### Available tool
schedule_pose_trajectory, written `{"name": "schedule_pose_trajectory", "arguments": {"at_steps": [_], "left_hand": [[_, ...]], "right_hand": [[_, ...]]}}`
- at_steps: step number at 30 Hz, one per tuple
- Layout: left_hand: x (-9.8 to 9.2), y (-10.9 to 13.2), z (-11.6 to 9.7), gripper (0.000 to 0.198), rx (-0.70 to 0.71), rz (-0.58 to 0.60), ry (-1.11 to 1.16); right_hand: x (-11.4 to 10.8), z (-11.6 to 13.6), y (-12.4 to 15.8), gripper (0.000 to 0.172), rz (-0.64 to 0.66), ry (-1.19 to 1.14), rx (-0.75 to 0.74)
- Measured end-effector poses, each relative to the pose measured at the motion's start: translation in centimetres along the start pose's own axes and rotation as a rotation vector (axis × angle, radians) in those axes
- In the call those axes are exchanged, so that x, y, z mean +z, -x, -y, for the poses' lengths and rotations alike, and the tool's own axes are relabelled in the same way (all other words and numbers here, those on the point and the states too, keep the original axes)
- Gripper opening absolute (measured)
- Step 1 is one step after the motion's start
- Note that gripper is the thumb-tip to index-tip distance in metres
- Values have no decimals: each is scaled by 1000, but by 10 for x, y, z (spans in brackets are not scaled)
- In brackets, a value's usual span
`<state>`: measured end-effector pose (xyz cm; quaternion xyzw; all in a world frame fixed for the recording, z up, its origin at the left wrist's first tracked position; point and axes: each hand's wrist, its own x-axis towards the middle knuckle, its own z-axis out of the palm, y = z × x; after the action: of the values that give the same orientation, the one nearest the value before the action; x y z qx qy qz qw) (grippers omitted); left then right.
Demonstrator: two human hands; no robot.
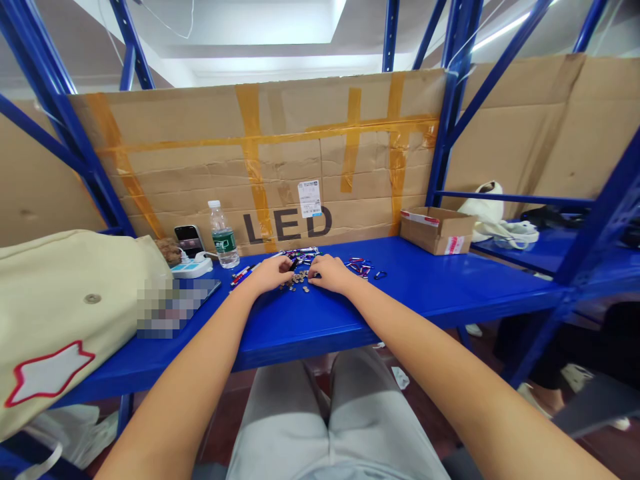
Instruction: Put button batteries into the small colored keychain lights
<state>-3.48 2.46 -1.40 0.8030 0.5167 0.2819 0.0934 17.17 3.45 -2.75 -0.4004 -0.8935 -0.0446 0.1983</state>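
My left hand (273, 274) is over the blue table, thumb and fingers closed on a small dark object (294, 265) whose kind I cannot make out. My right hand (331, 272) faces it a short way to the right, fingers bent together at the pile's edge; what they hold, if anything, is hidden. Between and below the hands lies a loose pile of small metallic pieces (299, 280). Right of my right hand are several coloured carabiner-like clips (361, 267). More slim, coloured items (243, 275) lie left of my left hand, with others behind both hands.
A water bottle (223, 237) stands at the back left, near a power strip (193, 268) and a phone (189, 238). A cream bag (75, 300) fills the left end. An open cardboard box (437, 230) sits back right. Taped cardboard (200, 180) walls the back.
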Motion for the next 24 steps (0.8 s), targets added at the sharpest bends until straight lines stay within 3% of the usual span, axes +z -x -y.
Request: {"name": "schedule_pose_trajectory", "arguments": {"at_steps": [3,7,10,17,24], "left_hand": [[0,1,-3,17,-24,25,29],[0,3,-10,17,-60,53,85],[0,5,-15,19,-54,88,154],[1,5,-15,27,-36,152,233],[2,6,-17,25,0,144,209]], "right_hand": [[1,0,-3,12,-95,-2,-2],[1,-6,-9,9,-355,-166,34],[2,-11,-12,6,-440,-272,2],[-1,-9,-9,9,-413,-367,-102],[0,-6,-6,8,-364,-398,-92]]}}
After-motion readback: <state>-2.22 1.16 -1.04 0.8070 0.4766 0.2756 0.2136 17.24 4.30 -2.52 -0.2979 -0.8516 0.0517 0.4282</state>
